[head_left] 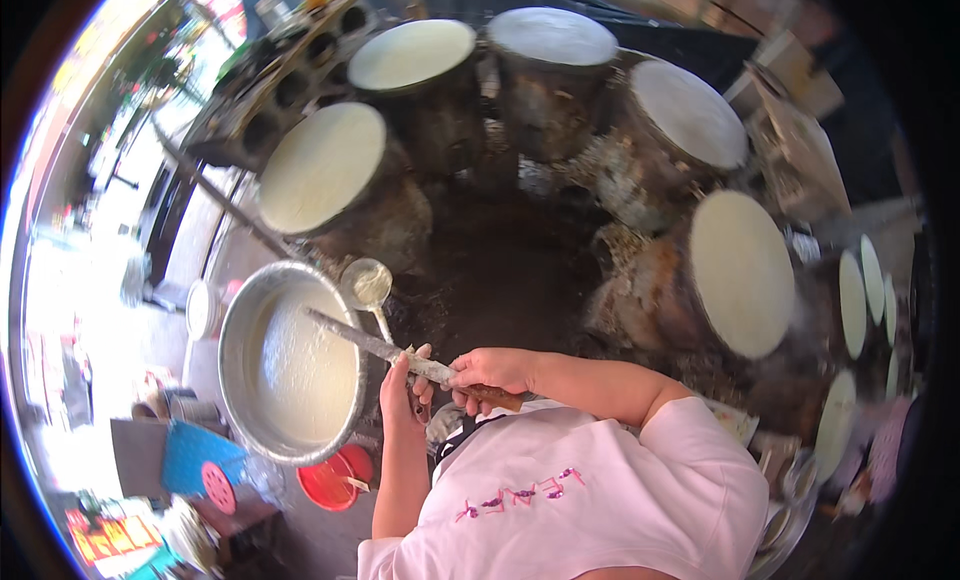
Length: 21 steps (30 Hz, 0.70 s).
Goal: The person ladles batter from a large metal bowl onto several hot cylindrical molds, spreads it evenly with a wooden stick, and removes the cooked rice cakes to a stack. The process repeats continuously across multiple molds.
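Observation:
A long, thin batter-smeared scraper (360, 341) with a brown wooden handle end (491, 396) lies across both my hands. My left hand (405, 388) grips it near the middle, thumb on top. Closer to my body, my right hand (487, 377) holds it around the start of the handle. The scraper's far tip reaches over a large metal basin (358, 400) of pale, wet batter (307, 377). Beside the basin rim, a ladle (371, 283) with batter in its bowl rests with its handle pointing towards my left hand.
Round griddles on drum stoves curve around me, including the left one (326, 167), back one (551, 36) and right one (741, 274); pale layers cover them. A long pole (221, 197) slants behind the basin. A red bucket (334, 482) stands below it. More griddles (836, 426) sit far right.

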Each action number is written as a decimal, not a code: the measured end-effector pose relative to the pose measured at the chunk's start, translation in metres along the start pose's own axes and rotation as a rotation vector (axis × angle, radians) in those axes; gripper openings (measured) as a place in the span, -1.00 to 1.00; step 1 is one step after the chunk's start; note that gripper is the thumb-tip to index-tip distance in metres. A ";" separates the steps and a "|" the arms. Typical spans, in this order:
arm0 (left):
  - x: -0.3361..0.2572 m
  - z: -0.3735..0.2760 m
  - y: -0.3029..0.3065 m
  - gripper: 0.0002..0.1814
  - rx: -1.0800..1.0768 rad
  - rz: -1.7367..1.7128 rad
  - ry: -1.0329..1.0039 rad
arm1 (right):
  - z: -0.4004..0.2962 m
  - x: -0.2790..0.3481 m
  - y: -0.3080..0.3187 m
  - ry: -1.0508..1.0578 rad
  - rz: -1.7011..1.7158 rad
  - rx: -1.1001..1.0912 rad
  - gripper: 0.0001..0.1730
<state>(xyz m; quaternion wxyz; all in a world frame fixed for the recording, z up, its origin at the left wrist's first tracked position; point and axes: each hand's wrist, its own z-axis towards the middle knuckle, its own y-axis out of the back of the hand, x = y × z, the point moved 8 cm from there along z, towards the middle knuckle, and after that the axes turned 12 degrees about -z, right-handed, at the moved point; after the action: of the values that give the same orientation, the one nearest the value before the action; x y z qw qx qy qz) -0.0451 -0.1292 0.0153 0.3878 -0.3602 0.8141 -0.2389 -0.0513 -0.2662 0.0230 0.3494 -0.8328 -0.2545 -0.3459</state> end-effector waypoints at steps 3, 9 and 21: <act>-0.060 0.010 0.071 -0.74 -0.197 -0.151 -0.187 | 0.085 0.029 0.010 -0.096 -0.296 -0.022 -0.88; -0.148 0.007 0.195 -0.65 -0.547 -0.130 -0.128 | 0.272 0.153 0.027 0.157 -1.581 -0.332 -0.81; -0.186 0.143 0.313 -0.71 -0.812 0.045 -0.170 | 0.415 0.232 -0.020 0.001 -2.181 -0.115 -0.82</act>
<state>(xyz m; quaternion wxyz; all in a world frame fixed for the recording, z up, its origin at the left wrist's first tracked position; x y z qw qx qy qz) 0.0265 0.1952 -0.1923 0.2852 -0.4845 0.8149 0.1408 0.2471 0.1029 -0.0088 -0.1846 -0.1742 -0.8389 -0.4814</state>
